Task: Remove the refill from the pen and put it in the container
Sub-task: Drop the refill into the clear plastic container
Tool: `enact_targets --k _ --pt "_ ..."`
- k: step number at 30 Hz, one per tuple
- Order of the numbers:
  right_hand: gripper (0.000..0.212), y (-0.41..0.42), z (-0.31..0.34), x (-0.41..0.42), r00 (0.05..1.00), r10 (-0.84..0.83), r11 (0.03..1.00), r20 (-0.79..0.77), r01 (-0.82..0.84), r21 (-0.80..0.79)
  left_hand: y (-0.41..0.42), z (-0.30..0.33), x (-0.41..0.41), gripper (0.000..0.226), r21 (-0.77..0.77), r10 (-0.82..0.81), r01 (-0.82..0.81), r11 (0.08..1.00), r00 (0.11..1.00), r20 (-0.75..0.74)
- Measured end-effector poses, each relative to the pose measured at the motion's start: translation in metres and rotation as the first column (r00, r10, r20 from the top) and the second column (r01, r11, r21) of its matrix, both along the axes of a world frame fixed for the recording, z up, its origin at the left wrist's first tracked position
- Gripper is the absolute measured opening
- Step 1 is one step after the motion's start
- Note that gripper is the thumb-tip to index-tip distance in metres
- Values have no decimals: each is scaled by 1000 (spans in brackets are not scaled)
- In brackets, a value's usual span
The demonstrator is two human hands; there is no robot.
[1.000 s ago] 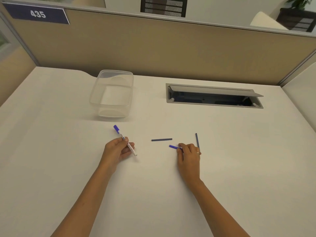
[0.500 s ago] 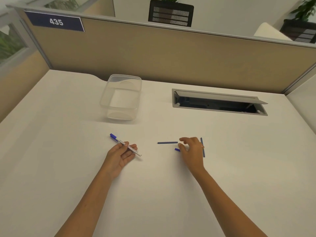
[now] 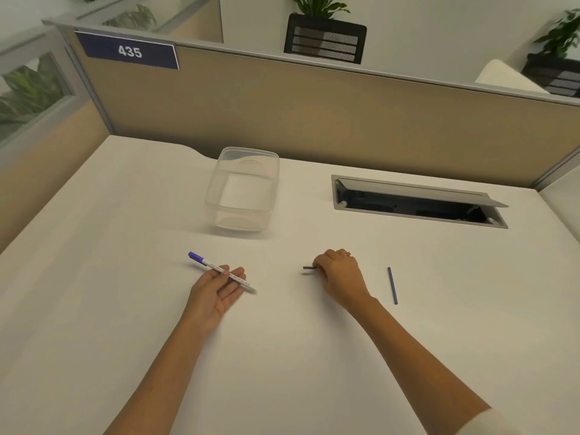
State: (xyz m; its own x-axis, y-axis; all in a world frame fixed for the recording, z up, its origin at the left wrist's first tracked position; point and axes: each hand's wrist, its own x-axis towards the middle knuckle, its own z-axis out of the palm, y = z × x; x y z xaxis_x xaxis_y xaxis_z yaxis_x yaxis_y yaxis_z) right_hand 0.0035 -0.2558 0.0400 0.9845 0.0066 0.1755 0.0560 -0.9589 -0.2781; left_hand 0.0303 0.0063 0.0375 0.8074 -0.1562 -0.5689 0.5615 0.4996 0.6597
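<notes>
Under the right hand (image 3: 340, 274), fingers curled onto a dark refill (image 3: 309, 267); pen (image 3: 221, 271) across open left fingers (image 3: 233, 277)

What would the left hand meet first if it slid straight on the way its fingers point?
Probably nothing: the left hand, with the pen lying across its fingers, points up-right over bare desk, between the container and the right hand.
</notes>
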Motion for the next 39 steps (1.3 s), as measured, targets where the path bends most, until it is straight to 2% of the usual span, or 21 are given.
enact_targets --k 3,6,10,14,18,21,24,27,30,32,35,37,39 --pt "11 13 24 19 995 -89 960 -38 95 264 9 0 12 12 4 29 -29 1000 1000 9" --pt "11 30 58 46 984 -176 865 22 144 481 15 -1 21 11 -11 54 -54 998 998 19" --pt "14 56 94 91 986 -160 794 51 98 599 21 -2 30 11 -74 76 -73 995 997 33" --pt "12 84 112 148 990 -139 756 -7 111 645 24 -6 32 12 -127 91 -86 988 995 31" --pt "9 108 104 201 986 -119 786 -115 164 597 26 -9 33 16 -150 97 -93 984 995 22" --pt "11 119 81 238 958 -144 847 -250 250 470 27 -11 34 17 -151 99 -94 984 995 25" --pt "11 125 58 259 930 -189 895 -316 296 335 26 -13 34 18 -149 106 -100 984 994 31" --pt "37 126 43 265 918 -221 927 -330 303 223 25 -16 33 18 -145 112 -106 984 993 34" --pt "43 126 34 266 907 -228 945 -353 294 145 25 -17 33 18 -137 113 -106 985 993 42" --pt "40 127 33 264 901 -221 958 -374 273 91 25 -18 33 19 -132 113 -106 986 992 47" --pt "22 125 36 262 912 -193 968 -362 237 81 25 -17 32 20 -122 119 -113 986 992 47" --pt "22 122 43 261 934 -183 970 -307 222 99 24 -16 31 20 -113 120 -114 987 992 48" --pt "13 116 51 259 960 -184 965 -210 217 148 23 -14 31 20 -103 119 -113 988 992 53"
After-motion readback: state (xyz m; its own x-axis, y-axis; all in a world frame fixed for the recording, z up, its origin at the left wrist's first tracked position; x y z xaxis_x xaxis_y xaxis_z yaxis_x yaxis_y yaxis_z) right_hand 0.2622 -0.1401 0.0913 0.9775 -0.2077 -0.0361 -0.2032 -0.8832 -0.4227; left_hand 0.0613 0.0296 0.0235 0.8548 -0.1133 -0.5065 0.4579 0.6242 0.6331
